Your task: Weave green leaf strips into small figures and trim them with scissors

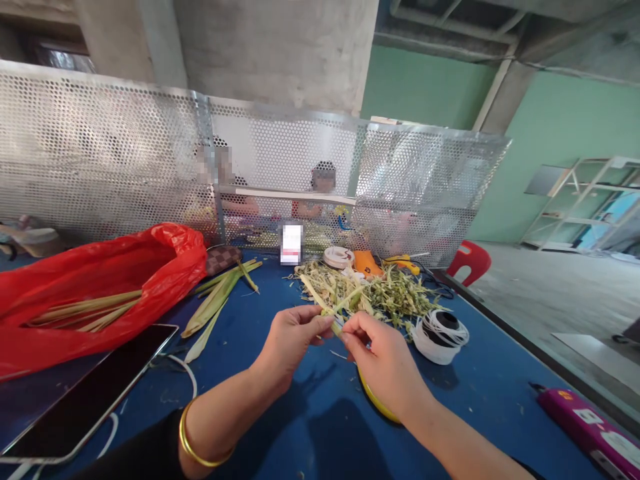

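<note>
Both hands meet over the blue table, pinching a pale green plant strip (313, 291) whose far end points up and left. My left hand (295, 333) has thumb and forefinger closed on it, near where strips cross. Just to the right, my right hand (377, 353) is closed on the near end of the same strip. Part of a yellow curved object (377, 400) shows from under the right hand; its kind is hidden. Beyond the hands lies a heap of dried plant scraps (395, 293). A spool of white cord (440, 337) stands right of my right hand.
A red plastic bag (165, 260) holding long stalks and a tablet (95, 393) lie at left. Leaf strips (213, 307) lie nearby. Tape (339, 257) and a yellow-handled screwdriver (404, 265) sit behind the heap. A purple power strip (585, 420) is at right. People sit behind a perforated screen (290, 147).
</note>
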Motion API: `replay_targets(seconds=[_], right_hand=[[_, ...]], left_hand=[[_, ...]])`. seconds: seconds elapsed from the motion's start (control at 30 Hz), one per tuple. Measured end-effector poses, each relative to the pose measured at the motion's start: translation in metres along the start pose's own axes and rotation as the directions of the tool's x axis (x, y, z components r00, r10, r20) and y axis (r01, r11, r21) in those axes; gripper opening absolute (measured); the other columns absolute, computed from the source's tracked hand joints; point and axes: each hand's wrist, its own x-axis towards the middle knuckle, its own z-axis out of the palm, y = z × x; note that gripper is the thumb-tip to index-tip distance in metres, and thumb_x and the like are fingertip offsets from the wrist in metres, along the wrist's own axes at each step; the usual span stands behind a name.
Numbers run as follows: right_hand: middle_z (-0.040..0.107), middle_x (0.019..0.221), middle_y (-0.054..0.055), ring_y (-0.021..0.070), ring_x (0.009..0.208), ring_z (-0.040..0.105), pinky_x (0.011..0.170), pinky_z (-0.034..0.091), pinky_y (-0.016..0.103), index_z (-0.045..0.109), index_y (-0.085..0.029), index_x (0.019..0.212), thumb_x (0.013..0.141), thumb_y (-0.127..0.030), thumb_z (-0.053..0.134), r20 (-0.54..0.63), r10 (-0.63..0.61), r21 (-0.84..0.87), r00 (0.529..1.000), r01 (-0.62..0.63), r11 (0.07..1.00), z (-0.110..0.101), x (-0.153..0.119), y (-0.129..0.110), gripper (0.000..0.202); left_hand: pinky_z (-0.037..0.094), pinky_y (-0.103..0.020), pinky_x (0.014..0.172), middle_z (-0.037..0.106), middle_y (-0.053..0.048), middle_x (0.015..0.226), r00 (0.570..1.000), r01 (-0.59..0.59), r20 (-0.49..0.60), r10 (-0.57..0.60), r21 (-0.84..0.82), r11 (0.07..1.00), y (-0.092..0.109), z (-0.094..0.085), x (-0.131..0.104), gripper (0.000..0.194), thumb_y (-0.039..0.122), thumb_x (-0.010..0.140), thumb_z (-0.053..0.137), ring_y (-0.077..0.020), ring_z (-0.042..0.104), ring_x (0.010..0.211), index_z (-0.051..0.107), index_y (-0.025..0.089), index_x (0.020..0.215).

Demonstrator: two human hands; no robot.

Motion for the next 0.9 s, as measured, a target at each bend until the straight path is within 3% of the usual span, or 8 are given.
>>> replay_targets(seconds=[0.17, 0.27, 0.4, 0.43, 0.5, 0.57, 0.67, 0.9], right_hand=[[0.057, 0.057, -0.002, 0.0132, 0.052, 0.052, 0.048, 0.033, 0.022, 0.052, -0.021, 0.07, 0.086, -0.025, 0.048, 0.013, -0.014, -0.033, 1.0, 0.014, 0.999, 0.005, -0.002, -0.001, 0.017], [0.06, 0.064, -0.001, 0.0134, 0.057, 0.053, 0.052, 0.034, 0.023, 0.053, -0.021, 0.07, 0.086, -0.02, 0.047, -0.009, -0.154, -0.12, 0.988, 0.152, 0.981, 0.008, -0.006, -0.003, 0.018], [0.063, 0.075, 0.002, 0.0181, 0.074, 0.057, 0.074, 0.039, 0.031, 0.063, -0.021, 0.082, 0.087, -0.027, 0.051, -0.197, -0.342, -0.278, 0.919, 0.282, 0.918, -0.004, -0.004, -0.005, 0.014], [0.064, 0.078, 0.003, 0.0196, 0.078, 0.057, 0.079, 0.038, 0.034, 0.064, -0.021, 0.086, 0.086, -0.03, 0.053, -0.256, -0.324, -0.283, 0.911, 0.25, 0.926, -0.009, -0.001, -0.005, 0.013], [0.064, 0.079, 0.004, 0.0201, 0.078, 0.057, 0.077, 0.04, 0.034, 0.065, -0.021, 0.087, 0.082, -0.032, 0.058, -0.248, -0.173, -0.152, 0.953, 0.138, 0.979, -0.018, 0.006, -0.003, 0.015], [0.064, 0.074, 0.003, 0.0178, 0.072, 0.057, 0.069, 0.043, 0.03, 0.065, -0.019, 0.08, 0.08, -0.032, 0.057, -0.04, 0.011, 0.143, 0.999, -0.005, 0.99, -0.023, 0.013, 0.0, 0.015], [0.059, 0.064, -0.001, 0.0137, 0.063, 0.053, 0.063, 0.042, 0.026, 0.061, -0.017, 0.069, 0.078, -0.03, 0.057, 0.205, 0.085, 0.465, 0.975, -0.173, 0.868, -0.022, 0.017, 0.003, 0.015], [0.041, 0.056, -0.005, 0.01, 0.054, 0.035, 0.053, 0.031, 0.024, 0.051, -0.018, 0.06, 0.074, -0.031, 0.058, 0.017, 0.159, 0.465, 0.987, -0.149, 0.873, 0.001, 0.017, 0.015, 0.021]], left_hand=[[0.039, -0.021, 0.056, 0.067, -0.003, 0.072, 0.998, 0.017, 0.054, -0.016, -0.01, 1.0, 0.002, -0.001, -0.001, 0.025, 0.034, 0.067, 0.071, -0.0122, 0.055, 0.067, 0.071, 0.014, 0.081], [0.036, -0.02, 0.054, 0.068, -0.004, 0.075, 0.997, 0.043, 0.058, -0.042, -0.026, 0.999, 0.002, -0.002, 0.001, 0.028, 0.032, 0.066, 0.071, -0.011, 0.052, 0.065, 0.072, 0.015, 0.089], [0.035, -0.022, 0.055, 0.067, -0.003, 0.074, 0.988, 0.037, 0.146, -0.048, 0.075, 0.996, 0.004, -0.003, 0.002, 0.028, 0.028, 0.066, 0.07, -0.0111, 0.051, 0.063, 0.073, 0.016, 0.091], [0.035, -0.022, 0.055, 0.067, -0.003, 0.073, 0.981, 0.044, 0.185, -0.063, 0.107, 0.993, 0.005, -0.003, 0.001, 0.029, 0.027, 0.065, 0.07, -0.0115, 0.052, 0.063, 0.073, 0.016, 0.091], [0.036, -0.023, 0.056, 0.067, -0.002, 0.069, 0.958, 0.079, 0.262, -0.12, 0.163, 0.983, 0.005, -0.003, 0.0, 0.028, 0.025, 0.064, 0.069, -0.0127, 0.054, 0.064, 0.073, 0.016, 0.09], [0.037, -0.024, 0.057, 0.066, -0.002, 0.066, 0.926, 0.122, 0.33, -0.184, 0.199, 0.972, 0.005, -0.001, -0.002, 0.025, 0.025, 0.063, 0.069, -0.0138, 0.056, 0.065, 0.072, 0.016, 0.086], [0.037, -0.024, 0.058, 0.063, 0.0, 0.061, 0.912, 0.149, 0.346, -0.222, 0.226, 0.963, 0.001, 0.003, -0.004, 0.022, 0.028, 0.061, 0.071, -0.0131, 0.055, 0.061, 0.071, 0.017, 0.079], [0.04, -0.026, 0.06, 0.061, 0.001, 0.053, 0.947, 0.112, 0.264, -0.183, 0.26, 0.959, -0.006, 0.011, -0.008, 0.022, 0.036, 0.058, 0.076, -0.0124, 0.054, 0.054, 0.069, 0.017, 0.065]])
